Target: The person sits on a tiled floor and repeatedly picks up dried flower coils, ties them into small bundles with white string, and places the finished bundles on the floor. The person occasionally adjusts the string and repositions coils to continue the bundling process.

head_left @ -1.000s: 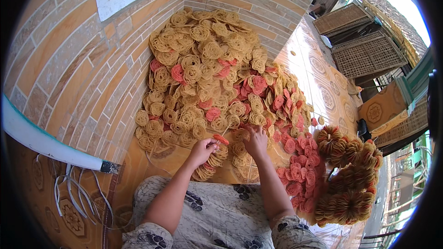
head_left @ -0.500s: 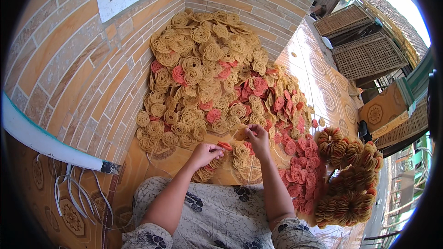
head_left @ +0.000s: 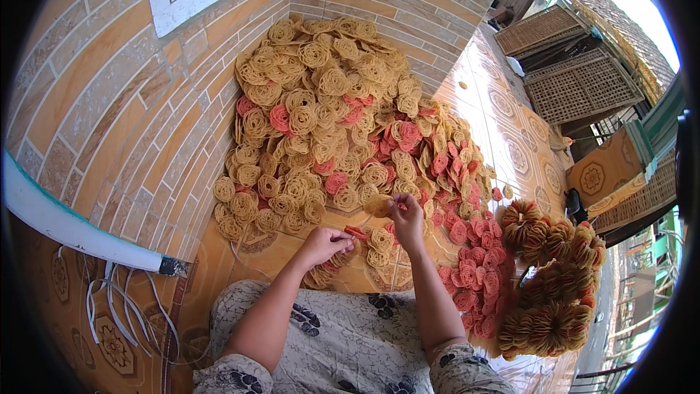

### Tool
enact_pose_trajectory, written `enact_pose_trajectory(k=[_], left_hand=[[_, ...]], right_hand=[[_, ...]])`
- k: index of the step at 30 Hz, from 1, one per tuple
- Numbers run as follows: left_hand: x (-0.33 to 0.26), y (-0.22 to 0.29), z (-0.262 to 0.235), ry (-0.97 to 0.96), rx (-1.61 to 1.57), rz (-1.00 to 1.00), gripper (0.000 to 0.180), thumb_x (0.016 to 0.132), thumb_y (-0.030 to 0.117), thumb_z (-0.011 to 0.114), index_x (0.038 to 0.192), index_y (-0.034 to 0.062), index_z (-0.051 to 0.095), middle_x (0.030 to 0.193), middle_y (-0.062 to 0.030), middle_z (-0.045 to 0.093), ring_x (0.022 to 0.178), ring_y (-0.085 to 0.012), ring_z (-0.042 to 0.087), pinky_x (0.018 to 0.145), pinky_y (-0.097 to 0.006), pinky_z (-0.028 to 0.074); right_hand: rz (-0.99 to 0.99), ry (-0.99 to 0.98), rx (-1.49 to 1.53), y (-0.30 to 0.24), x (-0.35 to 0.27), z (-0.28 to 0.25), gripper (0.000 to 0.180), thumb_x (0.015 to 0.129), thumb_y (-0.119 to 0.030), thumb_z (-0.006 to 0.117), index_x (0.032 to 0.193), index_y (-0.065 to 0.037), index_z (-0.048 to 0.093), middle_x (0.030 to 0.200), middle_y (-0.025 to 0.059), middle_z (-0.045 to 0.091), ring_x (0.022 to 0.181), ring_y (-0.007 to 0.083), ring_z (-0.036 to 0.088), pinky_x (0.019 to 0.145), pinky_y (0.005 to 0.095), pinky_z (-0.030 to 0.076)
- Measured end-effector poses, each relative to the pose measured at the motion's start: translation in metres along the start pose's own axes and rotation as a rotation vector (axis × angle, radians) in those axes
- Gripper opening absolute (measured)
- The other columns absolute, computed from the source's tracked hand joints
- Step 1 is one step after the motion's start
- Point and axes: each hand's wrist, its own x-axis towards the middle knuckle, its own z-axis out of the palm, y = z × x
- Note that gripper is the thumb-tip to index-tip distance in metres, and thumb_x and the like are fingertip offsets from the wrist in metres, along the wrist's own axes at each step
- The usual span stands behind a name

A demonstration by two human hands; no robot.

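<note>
Near the middle of the head view, my left hand [head_left: 327, 246] is closed in a pinch on red lacy crackers [head_left: 356, 233], seen edge-on. Tan crackers show just below its fingers; I cannot tell if they are in the grip. My right hand [head_left: 408, 217], a little higher and to the right, pinches a tan lacy cracker [head_left: 377, 206] by its edge, its flat face showing. Both hands are over the near edge of a big pile of tan coiled crackers [head_left: 332, 80] with red ones mixed in. A small tan cluster [head_left: 379, 246] lies between my forearms.
Red crackers [head_left: 477, 266] lie in overlapping rows right of my right arm. Beyond them stand thick ring-shaped bundles of crackers [head_left: 550, 284]. Pale strips [head_left: 127, 306] hang at the left. A brick-patterned wall [head_left: 146, 95] bounds the left; woven racks [head_left: 583, 87] stand far right.
My right hand has risen slightly, and the tan cracker in it has tilted so its face shows more. My left hand has hardly moved.
</note>
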Motion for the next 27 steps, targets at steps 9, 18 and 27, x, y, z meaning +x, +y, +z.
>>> enact_pose_trajectory(k=[9,18,27], left_hand=[[0.001,-0.002,-0.001,0.042,-0.052,0.015,0.021,0.089,0.009,0.062,0.104,-0.0056,0.065,0.088,-0.0066,0.069,0.071,-0.0080,0.060,0.069,-0.023,0.049],[0.001,-0.002,0.001,0.036,0.011,0.018,0.021,0.089,0.009,0.062,0.104,-0.0058,0.064,0.088,-0.0064,0.070,0.072,-0.0079,0.059,0.069,-0.023,0.049],[0.008,-0.016,-0.006,0.229,0.005,0.051,0.019,0.089,0.009,0.061,0.102,-0.0035,0.066,0.085,-0.0069,0.070,0.071,-0.0090,0.062,0.068,-0.023,0.049]], right_hand=[[0.011,-0.183,0.117,-0.014,-0.002,-0.007,0.012,0.089,-0.003,0.061,0.099,0.000,0.054,0.089,0.0035,0.060,0.085,0.0114,0.062,0.074,0.0236,0.049],[0.205,-0.023,0.356,-0.017,-0.002,-0.007,0.015,0.088,-0.003,0.061,0.102,-0.002,0.057,0.092,0.0014,0.061,0.083,0.0091,0.059,0.076,0.0217,0.049],[-0.014,-0.273,-0.494,-0.009,0.012,0.016,0.022,0.087,-0.016,0.064,0.104,-0.001,0.065,0.095,0.0107,0.063,0.083,0.0210,0.063,0.078,0.0331,0.048]])
